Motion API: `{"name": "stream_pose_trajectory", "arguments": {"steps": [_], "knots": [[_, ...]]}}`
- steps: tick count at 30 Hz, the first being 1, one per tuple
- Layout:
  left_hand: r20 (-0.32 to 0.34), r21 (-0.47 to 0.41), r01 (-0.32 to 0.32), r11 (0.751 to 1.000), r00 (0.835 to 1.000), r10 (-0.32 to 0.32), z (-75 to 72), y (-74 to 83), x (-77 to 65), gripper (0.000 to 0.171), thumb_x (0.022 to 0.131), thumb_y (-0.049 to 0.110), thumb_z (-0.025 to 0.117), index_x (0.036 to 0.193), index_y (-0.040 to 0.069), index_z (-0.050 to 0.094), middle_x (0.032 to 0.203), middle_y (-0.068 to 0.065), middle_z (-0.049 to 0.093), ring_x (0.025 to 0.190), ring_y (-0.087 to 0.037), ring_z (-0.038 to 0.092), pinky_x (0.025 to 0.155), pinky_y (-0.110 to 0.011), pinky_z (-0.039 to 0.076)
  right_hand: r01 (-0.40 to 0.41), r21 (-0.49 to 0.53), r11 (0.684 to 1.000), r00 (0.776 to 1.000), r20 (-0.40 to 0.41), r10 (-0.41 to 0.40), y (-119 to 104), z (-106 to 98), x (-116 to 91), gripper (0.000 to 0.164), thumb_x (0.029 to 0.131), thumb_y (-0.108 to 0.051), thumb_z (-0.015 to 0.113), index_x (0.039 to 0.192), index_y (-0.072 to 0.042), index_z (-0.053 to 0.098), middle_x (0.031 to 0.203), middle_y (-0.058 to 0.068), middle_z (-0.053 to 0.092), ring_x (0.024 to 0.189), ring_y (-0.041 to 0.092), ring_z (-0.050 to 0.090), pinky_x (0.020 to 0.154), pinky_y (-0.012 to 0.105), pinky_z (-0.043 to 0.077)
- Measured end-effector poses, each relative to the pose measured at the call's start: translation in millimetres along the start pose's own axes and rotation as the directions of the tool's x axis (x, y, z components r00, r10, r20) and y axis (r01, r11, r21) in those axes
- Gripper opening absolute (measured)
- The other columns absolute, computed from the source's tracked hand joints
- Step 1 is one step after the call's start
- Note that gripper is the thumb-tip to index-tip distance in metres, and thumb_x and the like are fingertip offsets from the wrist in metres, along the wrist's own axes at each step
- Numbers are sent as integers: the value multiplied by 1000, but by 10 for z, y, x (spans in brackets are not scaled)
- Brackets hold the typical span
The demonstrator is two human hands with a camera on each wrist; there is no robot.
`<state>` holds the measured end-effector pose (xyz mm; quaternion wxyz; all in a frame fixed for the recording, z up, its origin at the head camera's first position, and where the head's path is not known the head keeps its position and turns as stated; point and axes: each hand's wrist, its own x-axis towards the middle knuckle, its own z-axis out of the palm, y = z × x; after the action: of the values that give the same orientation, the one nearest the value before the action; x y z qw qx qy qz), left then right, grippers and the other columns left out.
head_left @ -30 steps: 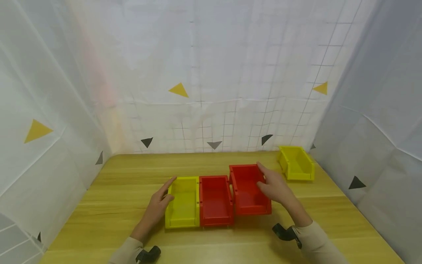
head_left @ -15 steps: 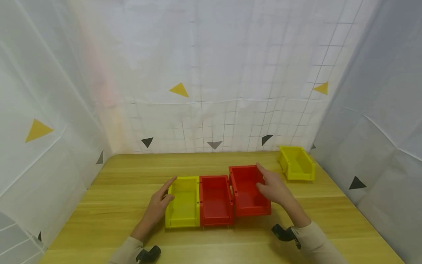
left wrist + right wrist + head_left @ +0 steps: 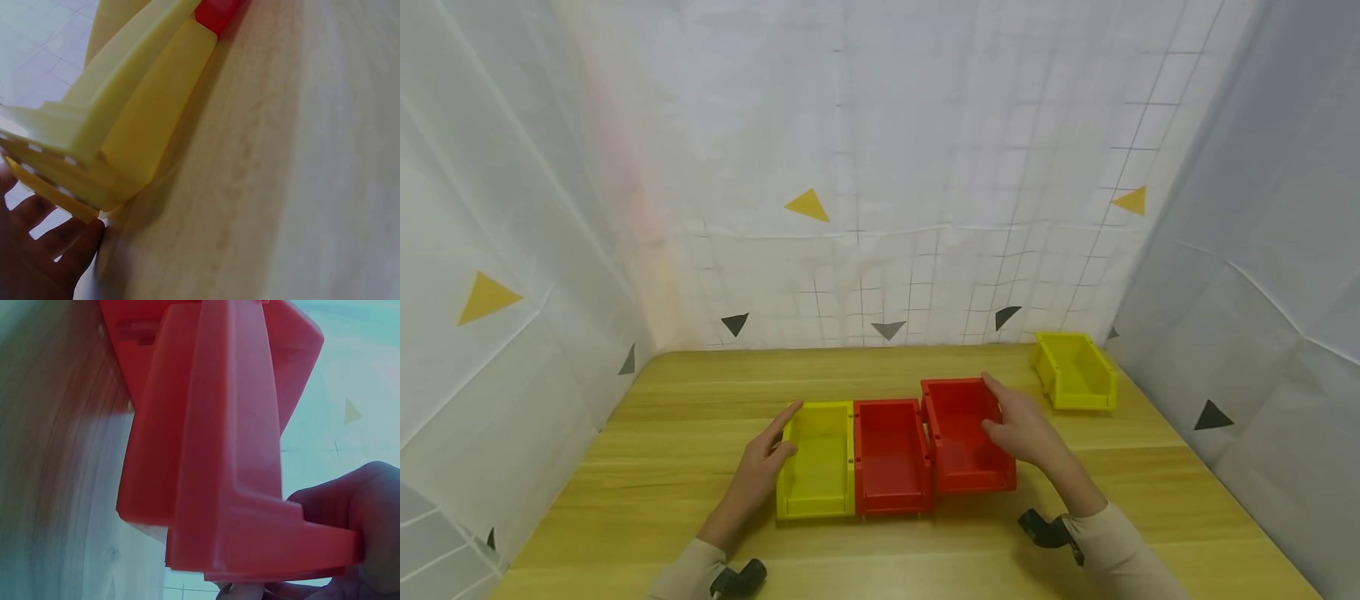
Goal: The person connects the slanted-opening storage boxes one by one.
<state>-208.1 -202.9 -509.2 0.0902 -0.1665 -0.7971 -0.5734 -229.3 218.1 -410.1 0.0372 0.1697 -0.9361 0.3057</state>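
Note:
In the head view, my left hand [image 3: 756, 467] holds the left wall of a yellow storage bin [image 3: 816, 467]; the left wrist view shows its fingers against the bin's outer side. A red storage bin [image 3: 891, 462] stands directly against the yellow one's right side. My right hand [image 3: 1022, 425] grips the right wall of a second red bin [image 3: 966, 433], thumb on the inner side. That bin is raised off the table, a little farther back than its red neighbour, their side edges meeting. In the right wrist view, the raised bin [image 3: 225, 456] shows its underside apart from the wood.
Another yellow bin [image 3: 1078, 371] stands at the back right of the wooden table [image 3: 700, 383]. White sheets [image 3: 895, 167] with grid lines and triangle marks enclose the back and both sides.
The red bin in my right hand has come down and toward me very slightly, the hand with it. My left hand and the two joined bins have stayed in place.

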Motion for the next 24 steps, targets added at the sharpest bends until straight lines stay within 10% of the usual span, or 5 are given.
{"name": "stream_pose_trajectory", "arguments": {"steps": [24], "knots": [[-5,10,-2,1000,1000,2,-2,28,-12,66,103,0,51,160,32,42,165,-9,35,151,-32,29,111,-65,33,-61,-124,990,998,-28,58,-53,56,22,77,88,-4,69,156,10,36,136,30,60,102,37,64,89,57,55]]}}
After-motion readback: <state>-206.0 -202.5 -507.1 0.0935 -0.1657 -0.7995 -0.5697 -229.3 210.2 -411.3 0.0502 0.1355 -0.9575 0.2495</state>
